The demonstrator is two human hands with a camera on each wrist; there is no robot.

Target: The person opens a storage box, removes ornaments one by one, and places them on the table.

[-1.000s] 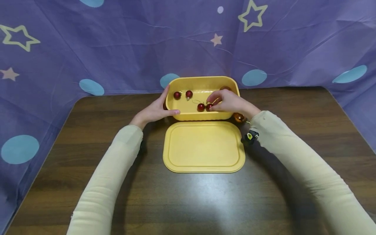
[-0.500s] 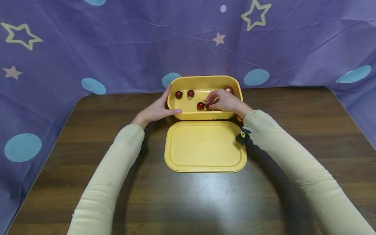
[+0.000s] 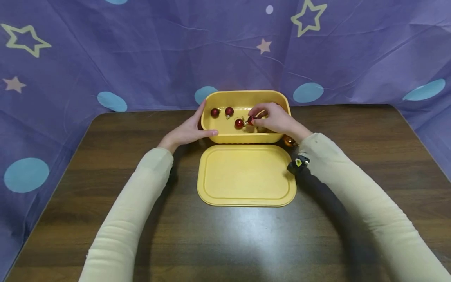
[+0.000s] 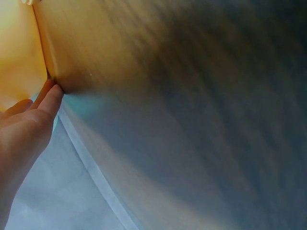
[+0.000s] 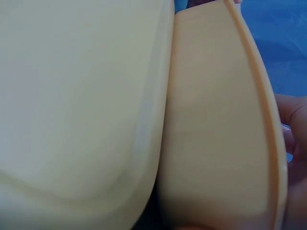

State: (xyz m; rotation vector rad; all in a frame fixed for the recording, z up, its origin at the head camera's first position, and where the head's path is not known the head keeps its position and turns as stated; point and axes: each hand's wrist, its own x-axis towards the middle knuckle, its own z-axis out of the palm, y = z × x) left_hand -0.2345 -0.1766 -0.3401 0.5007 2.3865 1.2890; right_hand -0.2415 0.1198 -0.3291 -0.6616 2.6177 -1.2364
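Note:
My left hand (image 3: 188, 128) holds the left end of a yellow rectangular container (image 3: 243, 139). Its thumb lies over the front rim, and the fingers reach along the outer side, as the left wrist view also shows. Inside the container, my right hand (image 3: 276, 117) pinches a small dark red Christmas bauble (image 3: 251, 120). Just left of it is another red bauble (image 3: 239, 123) with a gold cap. Two more red baubles, one at the left (image 3: 215, 112) and one beside it (image 3: 229, 111), lie farther back. The right hand hides part of the container's right side.
The yellow lid (image 3: 246, 176) lies flat in front of the container. An orange bauble (image 3: 289, 141) sits on the wooden table (image 3: 229, 243) by the container's right front corner, partly behind the right wrist. A purple star-patterned cloth (image 3: 158, 58) hangs behind the table.
My right hand has moved slightly up and back with a red bauble in its fingers; the neighbouring bauble has shifted slightly. The left hand keeps its place on the container.

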